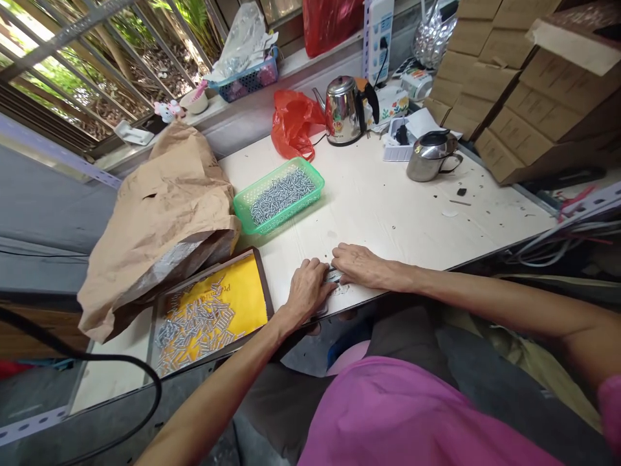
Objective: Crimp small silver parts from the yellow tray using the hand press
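Observation:
My left hand (306, 288) and my right hand (359, 264) rest side by side at the near edge of the white table (388, 200). Their fingers are curled together over a small cluster of metal pieces (334, 276) lying between them; what exactly each pinches is hidden. To the left, a framed tray with a yellow liner (242, 291) holds several small silver pins. Behind my hands, a green plastic basket (279, 194) is filled with the same silver pins.
A big crumpled brown paper sack (165, 207) lies left of the basket. At the back stand a red bag (294, 123), a steel kettle (344, 110) and a steel jug (431, 155). Stacked cardboard boxes (524, 84) fill the right. Cables (557, 243) hang off the right edge.

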Demonstrator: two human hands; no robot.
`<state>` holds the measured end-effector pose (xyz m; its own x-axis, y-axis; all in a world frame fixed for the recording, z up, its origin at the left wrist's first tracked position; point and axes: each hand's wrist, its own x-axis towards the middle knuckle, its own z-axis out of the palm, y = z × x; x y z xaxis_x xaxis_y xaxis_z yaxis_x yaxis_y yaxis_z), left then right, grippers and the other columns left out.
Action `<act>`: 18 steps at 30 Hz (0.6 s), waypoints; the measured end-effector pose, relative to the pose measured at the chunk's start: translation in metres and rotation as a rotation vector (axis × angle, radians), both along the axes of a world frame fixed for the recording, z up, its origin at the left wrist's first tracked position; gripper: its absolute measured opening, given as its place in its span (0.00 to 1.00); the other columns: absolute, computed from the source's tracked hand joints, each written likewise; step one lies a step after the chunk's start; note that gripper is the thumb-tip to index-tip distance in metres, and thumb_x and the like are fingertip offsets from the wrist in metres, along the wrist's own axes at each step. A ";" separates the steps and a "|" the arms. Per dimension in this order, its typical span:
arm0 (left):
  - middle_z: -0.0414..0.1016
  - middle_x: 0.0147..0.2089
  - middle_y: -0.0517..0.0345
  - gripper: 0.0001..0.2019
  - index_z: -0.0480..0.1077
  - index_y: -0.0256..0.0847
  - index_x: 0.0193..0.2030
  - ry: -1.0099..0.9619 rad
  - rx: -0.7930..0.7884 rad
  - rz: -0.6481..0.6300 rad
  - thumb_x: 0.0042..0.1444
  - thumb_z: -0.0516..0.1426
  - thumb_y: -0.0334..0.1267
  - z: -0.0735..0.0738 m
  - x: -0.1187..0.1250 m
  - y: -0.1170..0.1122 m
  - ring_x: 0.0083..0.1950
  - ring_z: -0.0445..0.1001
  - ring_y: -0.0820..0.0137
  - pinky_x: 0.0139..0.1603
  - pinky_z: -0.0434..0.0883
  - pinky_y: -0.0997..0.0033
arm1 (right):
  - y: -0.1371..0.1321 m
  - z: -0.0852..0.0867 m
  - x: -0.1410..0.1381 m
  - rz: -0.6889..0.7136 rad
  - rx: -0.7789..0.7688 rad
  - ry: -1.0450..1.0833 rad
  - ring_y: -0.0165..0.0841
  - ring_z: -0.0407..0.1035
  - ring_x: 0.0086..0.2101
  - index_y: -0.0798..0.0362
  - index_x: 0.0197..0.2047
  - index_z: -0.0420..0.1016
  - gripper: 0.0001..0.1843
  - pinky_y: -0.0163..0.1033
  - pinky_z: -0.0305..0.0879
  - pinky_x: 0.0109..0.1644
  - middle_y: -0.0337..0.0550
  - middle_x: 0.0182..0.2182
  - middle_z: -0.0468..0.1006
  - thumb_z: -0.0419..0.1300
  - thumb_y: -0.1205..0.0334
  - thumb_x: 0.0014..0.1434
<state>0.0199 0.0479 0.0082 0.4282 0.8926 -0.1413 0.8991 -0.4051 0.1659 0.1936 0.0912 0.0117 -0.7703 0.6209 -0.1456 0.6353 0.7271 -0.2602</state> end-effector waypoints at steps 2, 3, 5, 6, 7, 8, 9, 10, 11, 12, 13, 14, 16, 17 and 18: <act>0.70 0.41 0.53 0.10 0.71 0.40 0.44 -0.017 0.013 0.026 0.60 0.56 0.43 -0.003 0.000 0.000 0.45 0.67 0.62 0.44 0.67 0.64 | 0.002 -0.007 0.000 0.015 0.003 0.041 0.39 0.66 0.44 0.59 0.40 0.75 0.06 0.39 0.59 0.44 0.51 0.39 0.74 0.59 0.66 0.61; 0.70 0.40 0.53 0.09 0.71 0.40 0.42 -0.020 0.015 0.033 0.60 0.56 0.43 -0.003 0.001 0.000 0.45 0.67 0.62 0.44 0.66 0.65 | 0.003 -0.010 0.000 0.018 0.001 0.058 0.38 0.66 0.44 0.59 0.39 0.75 0.06 0.38 0.59 0.43 0.51 0.38 0.74 0.58 0.66 0.62; 0.70 0.40 0.53 0.09 0.71 0.40 0.41 -0.022 0.013 0.035 0.61 0.55 0.42 -0.003 0.001 0.002 0.44 0.67 0.63 0.44 0.66 0.65 | 0.005 -0.013 0.001 0.021 -0.004 0.080 0.37 0.66 0.43 0.58 0.38 0.75 0.06 0.38 0.59 0.42 0.50 0.37 0.74 0.57 0.66 0.62; 0.70 0.40 0.52 0.09 0.71 0.40 0.41 -0.020 0.015 0.035 0.61 0.55 0.42 -0.003 0.001 0.002 0.45 0.67 0.62 0.44 0.67 0.65 | 0.005 -0.014 0.002 0.021 0.001 0.087 0.37 0.66 0.43 0.59 0.38 0.75 0.06 0.38 0.59 0.42 0.50 0.37 0.74 0.57 0.66 0.62; 0.70 0.40 0.52 0.10 0.71 0.40 0.43 -0.015 0.020 0.038 0.61 0.55 0.43 -0.003 0.001 0.001 0.45 0.67 0.62 0.45 0.67 0.64 | 0.006 -0.013 0.003 0.022 0.012 0.096 0.37 0.66 0.43 0.59 0.39 0.75 0.06 0.38 0.59 0.43 0.50 0.38 0.74 0.58 0.65 0.62; 0.71 0.41 0.51 0.11 0.71 0.39 0.45 -0.010 0.029 0.045 0.61 0.55 0.43 -0.002 0.001 0.000 0.46 0.67 0.61 0.45 0.67 0.63 | 0.007 -0.012 0.004 0.026 0.026 0.104 0.38 0.65 0.44 0.59 0.40 0.75 0.07 0.38 0.59 0.44 0.50 0.39 0.73 0.59 0.64 0.61; 0.71 0.42 0.50 0.14 0.70 0.39 0.48 -0.009 0.043 0.058 0.60 0.56 0.44 -0.002 0.001 -0.003 0.47 0.67 0.60 0.46 0.68 0.62 | 0.008 -0.011 0.006 0.031 0.040 0.108 0.39 0.65 0.44 0.59 0.42 0.75 0.10 0.38 0.59 0.44 0.51 0.40 0.73 0.62 0.62 0.59; 0.71 0.45 0.49 0.17 0.68 0.39 0.52 -0.015 0.062 0.076 0.60 0.56 0.44 -0.003 0.001 -0.007 0.48 0.67 0.59 0.47 0.68 0.61 | 0.010 -0.008 0.008 0.040 0.050 0.105 0.40 0.65 0.45 0.59 0.43 0.75 0.15 0.39 0.59 0.44 0.52 0.41 0.72 0.64 0.58 0.57; 0.71 0.48 0.48 0.19 0.66 0.39 0.55 -0.030 0.086 0.096 0.60 0.56 0.44 -0.004 0.002 -0.012 0.51 0.67 0.58 0.49 0.69 0.59 | 0.012 -0.006 0.010 0.057 0.056 0.097 0.42 0.64 0.45 0.59 0.45 0.75 0.20 0.40 0.59 0.44 0.53 0.42 0.72 0.66 0.54 0.54; 0.69 0.52 0.46 0.20 0.63 0.38 0.58 -0.058 0.112 0.110 0.61 0.55 0.43 -0.006 0.003 -0.020 0.54 0.67 0.57 0.52 0.69 0.57 | 0.015 -0.005 0.012 0.080 0.053 0.088 0.43 0.64 0.45 0.59 0.46 0.74 0.24 0.41 0.59 0.44 0.53 0.42 0.72 0.66 0.50 0.53; 0.68 0.56 0.43 0.21 0.62 0.38 0.59 -0.094 0.140 0.117 0.61 0.54 0.41 -0.009 0.006 -0.028 0.57 0.65 0.56 0.55 0.67 0.55 | 0.017 -0.003 0.013 0.103 0.041 0.080 0.43 0.65 0.44 0.59 0.47 0.74 0.25 0.41 0.59 0.44 0.54 0.42 0.72 0.65 0.47 0.54; 0.65 0.60 0.41 0.21 0.60 0.37 0.61 -0.136 0.166 0.114 0.62 0.53 0.39 -0.012 0.008 -0.037 0.61 0.63 0.55 0.58 0.66 0.53 | 0.019 -0.003 0.014 0.120 0.029 0.082 0.42 0.65 0.43 0.59 0.47 0.74 0.25 0.41 0.59 0.44 0.53 0.41 0.73 0.62 0.46 0.56; 0.61 0.64 0.38 0.21 0.58 0.36 0.63 -0.215 0.203 0.089 0.64 0.50 0.38 -0.020 0.017 -0.056 0.67 0.57 0.54 0.63 0.62 0.50 | 0.023 -0.005 0.014 0.111 0.024 0.103 0.40 0.66 0.42 0.57 0.47 0.74 0.20 0.40 0.58 0.44 0.53 0.42 0.73 0.57 0.49 0.62; 0.60 0.66 0.38 0.22 0.58 0.36 0.64 -0.248 0.209 0.068 0.64 0.50 0.39 -0.023 0.021 -0.064 0.69 0.55 0.53 0.64 0.61 0.48 | 0.026 -0.007 0.013 0.084 0.034 0.107 0.39 0.66 0.43 0.57 0.47 0.74 0.17 0.40 0.57 0.43 0.52 0.42 0.73 0.56 0.53 0.63; 0.60 0.66 0.39 0.23 0.57 0.37 0.65 -0.277 0.206 0.048 0.65 0.49 0.40 -0.026 0.026 -0.071 0.70 0.53 0.53 0.65 0.60 0.47 | 0.028 -0.010 0.011 0.056 0.052 0.106 0.39 0.66 0.43 0.56 0.46 0.75 0.14 0.40 0.56 0.43 0.51 0.43 0.73 0.56 0.56 0.63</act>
<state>0.0455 -0.0235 -0.0181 0.3821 0.9102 0.1599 0.8503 -0.4140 0.3250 0.2045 0.1193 0.0017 -0.8134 0.5810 -0.0303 0.5641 0.7749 -0.2853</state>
